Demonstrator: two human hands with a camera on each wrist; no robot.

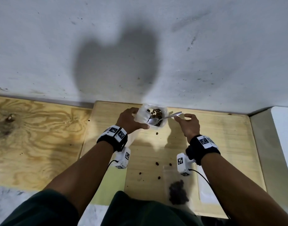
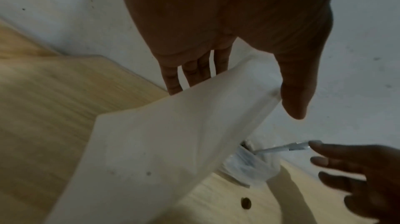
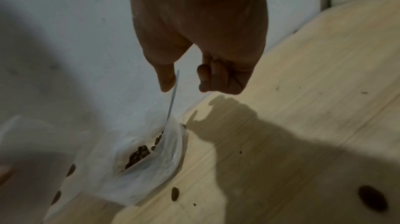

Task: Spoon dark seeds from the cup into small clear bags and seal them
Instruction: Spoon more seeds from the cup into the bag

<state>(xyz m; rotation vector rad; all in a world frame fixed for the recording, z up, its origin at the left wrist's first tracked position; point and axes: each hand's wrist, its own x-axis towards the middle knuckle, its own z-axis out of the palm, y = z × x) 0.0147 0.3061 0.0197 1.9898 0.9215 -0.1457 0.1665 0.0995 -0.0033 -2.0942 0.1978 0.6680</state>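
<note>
A clear bag point(image 2: 173, 142) is pinched in the left hand point(image 1: 127, 119); the spoon point(image 1: 164, 118) (in the cup point(image 3: 155, 173)) is merely touched by the right hand's point(image 1: 189, 124) spread fingers point(image 2: 329, 150).

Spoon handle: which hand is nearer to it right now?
Right. The right hand is at the handle end of the spoon, just right of the cup. The left hand holds a clear bag at the cup's left side, across from the handle.
</note>
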